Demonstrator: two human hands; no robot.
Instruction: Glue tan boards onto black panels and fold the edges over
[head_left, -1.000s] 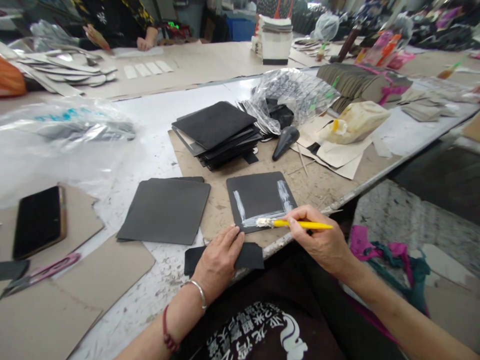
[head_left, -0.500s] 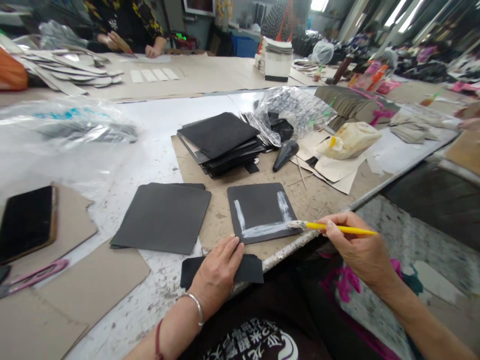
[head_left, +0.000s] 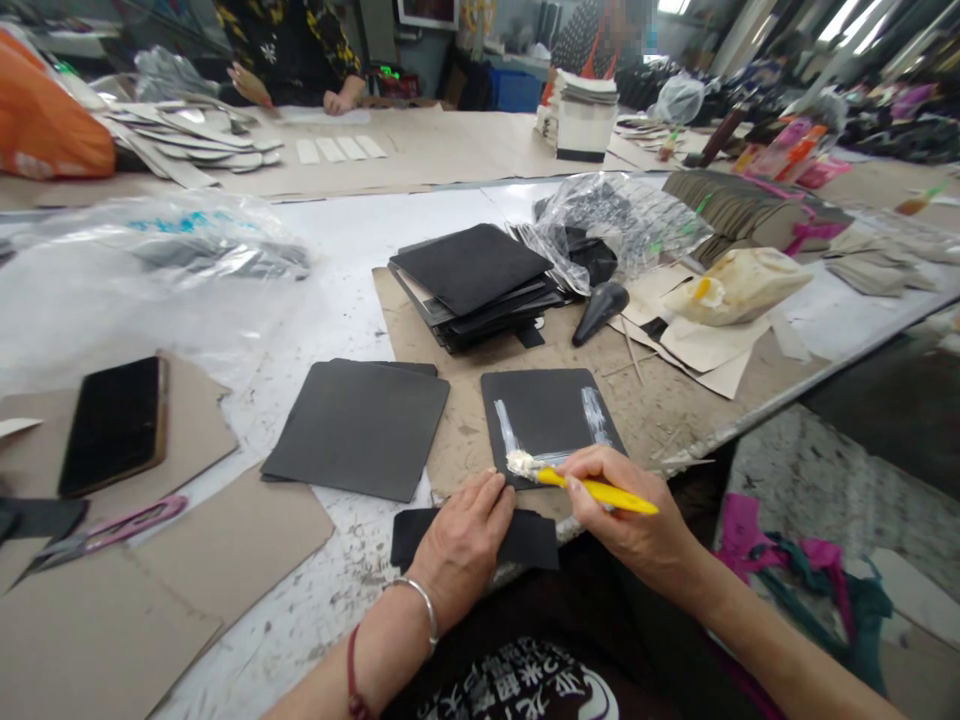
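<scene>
A yellow-handled brush (head_left: 619,497) is pinched in my right hand (head_left: 637,530). Its bristles, clotted with white paste, touch the lower left part of a black square panel (head_left: 553,410). White streaks run along the panel's left, right and lower edges; my right hand covers part of the lower streak. My left hand (head_left: 461,535) lies flat, fingers stretched out, over a black strip (head_left: 534,542) at the table's front edge, its fingertips at the panel's lower left corner. Left of the panel lie overlapping dark square sheets (head_left: 360,430).
Behind the panel stands a stack of black sheets (head_left: 472,270). Beside it lie a dark cone-shaped object (head_left: 600,312) and a stained paste container (head_left: 742,285). A phone (head_left: 112,425) and pink-handled scissors (head_left: 135,522) lie at left. Another person's hands (head_left: 343,97) are across the table.
My right hand has carried the brush leftward along the panel's lower edge, from the right corner to near the left one. My left hand stays on the strip. The view has shifted slightly.
</scene>
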